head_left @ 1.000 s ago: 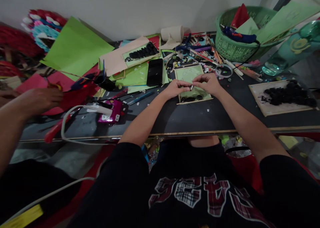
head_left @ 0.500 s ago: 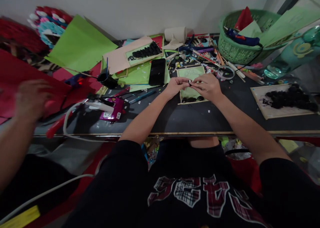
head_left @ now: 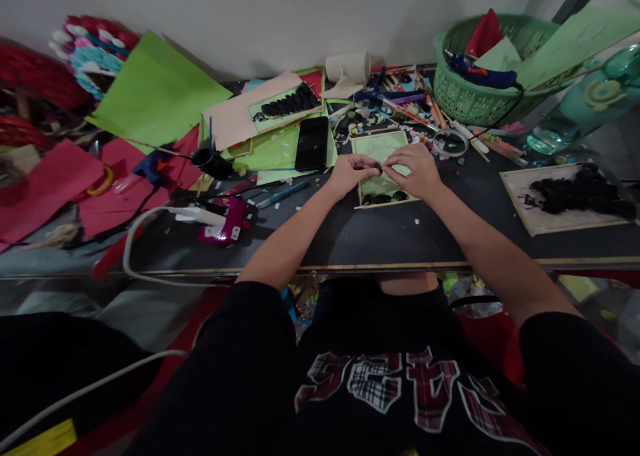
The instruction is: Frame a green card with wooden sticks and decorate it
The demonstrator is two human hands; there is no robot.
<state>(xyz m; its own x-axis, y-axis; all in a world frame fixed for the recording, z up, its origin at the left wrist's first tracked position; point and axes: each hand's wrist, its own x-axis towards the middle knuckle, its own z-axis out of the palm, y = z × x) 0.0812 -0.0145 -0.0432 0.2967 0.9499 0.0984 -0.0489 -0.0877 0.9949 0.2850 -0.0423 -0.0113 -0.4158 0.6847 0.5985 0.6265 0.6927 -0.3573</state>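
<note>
Above a small framed light-green panel (head_left: 387, 148), my two hands meet fingertip to fingertip. My left hand (head_left: 354, 175) pinches a small black piece (head_left: 379, 168), its kind too small to make out. The thumb and fingers of my right hand (head_left: 414, 171) are pinched together at the right side of that piece; whether they grip it too is unclear. Along the panel's lower edge lie several black rounded pieces (head_left: 384, 198). Part of the panel is hidden behind my hands.
A black phone (head_left: 312, 144) and a finished-looking black-decorated panel (head_left: 286, 105) lie left of my hands. Another such panel (head_left: 570, 198) is at right. Behind stand a green basket (head_left: 467, 96), a roll of tape (head_left: 451, 143) and a teal bottle (head_left: 575, 109). A purple object (head_left: 231, 221) with a cable sits left.
The other person's hand at the far left has left the view, along with the large red sheet there. My hands stay together over the panel; the right fingers have shifted slightly.
</note>
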